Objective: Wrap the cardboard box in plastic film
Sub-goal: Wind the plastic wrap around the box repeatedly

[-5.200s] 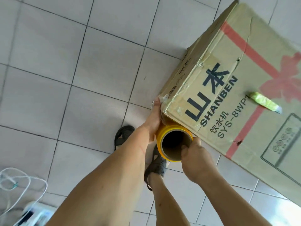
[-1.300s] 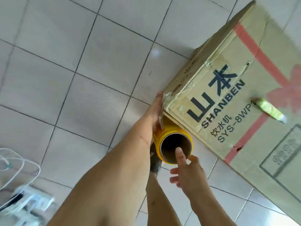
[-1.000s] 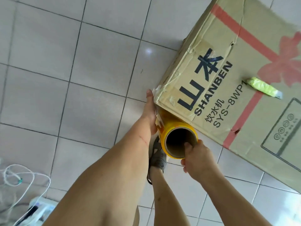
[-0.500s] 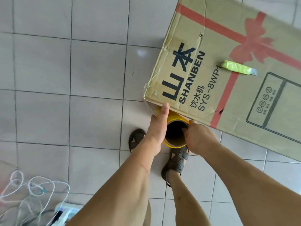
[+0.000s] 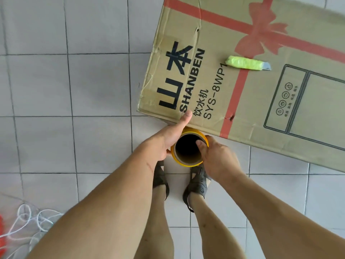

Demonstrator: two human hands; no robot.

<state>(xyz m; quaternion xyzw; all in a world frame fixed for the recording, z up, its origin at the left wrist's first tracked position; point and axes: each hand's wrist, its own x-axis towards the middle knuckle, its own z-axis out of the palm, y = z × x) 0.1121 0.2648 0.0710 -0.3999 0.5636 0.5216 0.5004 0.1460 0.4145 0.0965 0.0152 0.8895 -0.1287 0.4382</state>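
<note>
A big brown cardboard box printed SHANBEN with a red ribbon design lies on the tiled floor, filling the upper right. A yellow roll of plastic film stands on end against the box's near side, its dark hollow core facing the camera. My left hand holds the roll's left side, thumb stretched up onto the box's top edge. My right hand grips the roll's right rim, thumb hooked inside the core. The roll's lower part and any film on the box side are hidden.
A lime-green utility knife lies on top of the box. My two sandalled feet stand just below the roll. A tangle of white cord and something red lie at the lower left on the grey tiles.
The view has swung from the box's left corner to its long near side. The roll and both hands moved right along that side. My left thumb now lies on the box top.
</note>
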